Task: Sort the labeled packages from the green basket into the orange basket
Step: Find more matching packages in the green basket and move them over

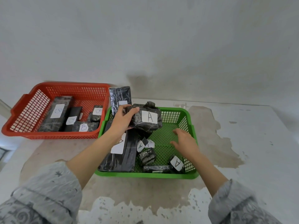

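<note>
Standing on the stained table (226,126), my orange basket (32,110) holds black B packages at left, and the green basket (186,113) beside it holds A ones. My left hand (124,117) grips a lumpy black-wrapped package (147,118) above the green basket, long axis left-right, white A label facing me upright. My right hand (184,141) hovers spread and empty over the green mesh.

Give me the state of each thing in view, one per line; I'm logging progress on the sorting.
Left hand: gripping a package.
Held package: lifted above the green basket, label A up.
Right hand: open, empty, over the green basket.
Green basket: several black packages inside.
Orange basket: holds B-labeled packages.
</note>
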